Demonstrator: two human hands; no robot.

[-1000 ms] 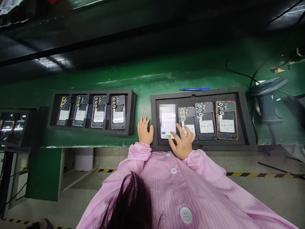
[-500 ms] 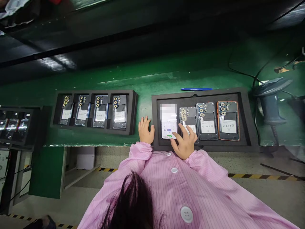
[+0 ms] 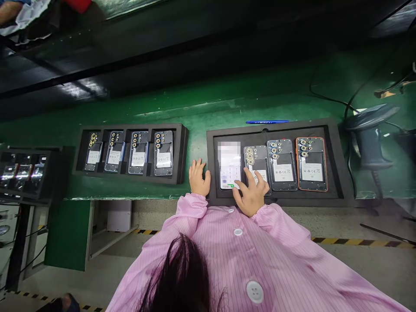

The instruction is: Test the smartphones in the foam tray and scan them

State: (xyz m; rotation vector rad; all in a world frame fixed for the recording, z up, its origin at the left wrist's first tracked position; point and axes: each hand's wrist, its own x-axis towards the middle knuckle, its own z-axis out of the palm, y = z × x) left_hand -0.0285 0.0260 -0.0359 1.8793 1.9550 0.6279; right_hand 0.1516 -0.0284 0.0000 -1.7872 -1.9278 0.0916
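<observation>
The right hand (image 3: 251, 193), loosely spread and gripping nothing, reaches the lit phone (image 3: 230, 167); contact is unclear. The left hand (image 3: 199, 178) rests open, empty, on the surface (image 3: 196, 138). The lit phone lies face-up, leftmost in the right tray (image 3: 302, 200), keypad entry seemingly unfinished; three face-down phones (image 3: 282, 167) rightward seem not yet attended to.

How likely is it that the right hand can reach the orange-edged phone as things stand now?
Probably yes. The right hand is over the same black tray, and nothing covers the orange-edged phone. One blue-ringed phone lies flat between them, but the hand could likely pass above it.
</observation>
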